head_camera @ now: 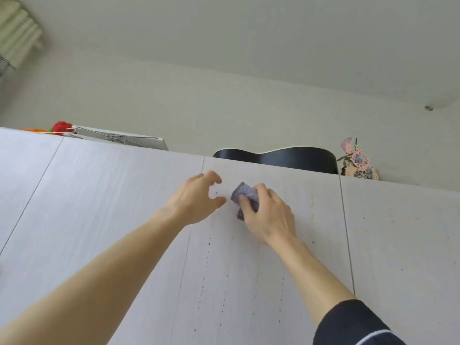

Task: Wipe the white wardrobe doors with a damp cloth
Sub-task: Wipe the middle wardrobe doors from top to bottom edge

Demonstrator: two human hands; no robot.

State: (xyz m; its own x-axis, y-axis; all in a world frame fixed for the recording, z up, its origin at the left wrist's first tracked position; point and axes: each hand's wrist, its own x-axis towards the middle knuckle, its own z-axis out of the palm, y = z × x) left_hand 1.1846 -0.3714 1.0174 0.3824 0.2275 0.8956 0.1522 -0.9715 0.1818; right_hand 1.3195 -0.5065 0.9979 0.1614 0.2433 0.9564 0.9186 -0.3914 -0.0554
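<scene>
We ball the cloth (245, 195) in our right hand (267, 215), left hand (196, 200) spread empty; imo press firm, wipe top-down over door (273, 257) specks.

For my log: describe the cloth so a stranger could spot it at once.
Find the white wardrobe doors filling the lower frame. Near the top edge, below the black guitar, two hands reach up. The cloth is the small crumpled purple-grey wad under the right hand; the left hand is empty.
</scene>
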